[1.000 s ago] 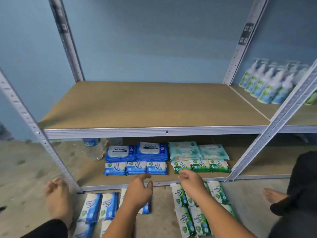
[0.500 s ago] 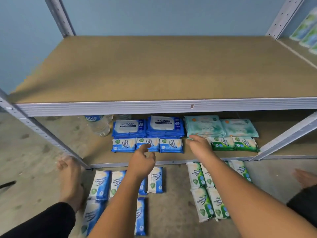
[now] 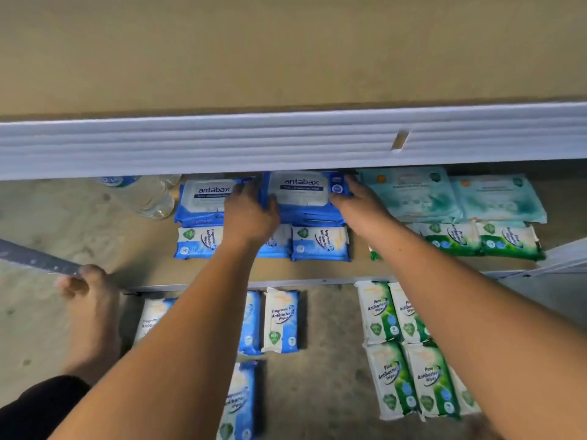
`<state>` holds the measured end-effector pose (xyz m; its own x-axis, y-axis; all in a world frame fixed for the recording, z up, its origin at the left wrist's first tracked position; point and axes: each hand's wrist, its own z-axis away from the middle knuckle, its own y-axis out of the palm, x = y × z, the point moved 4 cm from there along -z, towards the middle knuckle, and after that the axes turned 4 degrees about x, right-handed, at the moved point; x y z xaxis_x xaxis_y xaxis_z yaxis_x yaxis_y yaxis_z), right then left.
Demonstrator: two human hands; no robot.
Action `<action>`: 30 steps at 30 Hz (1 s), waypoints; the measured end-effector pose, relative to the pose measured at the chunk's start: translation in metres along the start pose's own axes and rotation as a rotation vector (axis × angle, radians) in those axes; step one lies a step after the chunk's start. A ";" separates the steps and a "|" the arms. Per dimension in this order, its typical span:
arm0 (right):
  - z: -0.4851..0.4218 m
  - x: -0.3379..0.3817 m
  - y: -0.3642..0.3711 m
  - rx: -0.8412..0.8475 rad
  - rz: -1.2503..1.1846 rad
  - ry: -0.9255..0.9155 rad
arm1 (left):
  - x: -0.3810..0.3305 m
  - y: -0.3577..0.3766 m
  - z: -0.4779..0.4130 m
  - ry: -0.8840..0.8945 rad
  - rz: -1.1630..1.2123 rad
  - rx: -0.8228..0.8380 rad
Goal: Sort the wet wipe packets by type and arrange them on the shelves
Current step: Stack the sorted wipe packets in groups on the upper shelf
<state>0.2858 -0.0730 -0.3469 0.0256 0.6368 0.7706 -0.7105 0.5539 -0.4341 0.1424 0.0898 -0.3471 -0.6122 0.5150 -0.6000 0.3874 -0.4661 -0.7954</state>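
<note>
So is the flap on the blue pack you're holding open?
Shut. The white flap lies flat on the antabax pack, name fully readable.

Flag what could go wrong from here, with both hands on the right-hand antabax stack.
1. The left hand and right hand hold the right antabax stack only by its sides. It looks several packs deep, so lower ones could slip if lifted.
2. The upper shelf beam hangs close above, so a lift may knock it.
3. Pulling forward could push the small blue packets in front out of line.

Lower shelf (image 3: 143, 249) with antabax packs (image 3: 206, 198), 2 teal packs (image 3: 413, 195), blue packets (image 3: 319, 242), green packets (image 3: 508, 241), water bottle (image 3: 146, 198); floor (image 3: 330, 360) with more packets (image 3: 281, 319).
</note>
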 end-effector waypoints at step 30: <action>-0.037 -0.031 0.037 -0.194 -0.158 0.017 | 0.003 0.046 -0.058 -0.455 0.337 0.278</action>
<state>0.2847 -0.0521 -0.4046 0.1385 0.5420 0.8289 -0.5488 0.7387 -0.3914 0.1984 0.1111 -0.3908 -0.7435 -0.0219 -0.6684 0.4538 -0.7506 -0.4803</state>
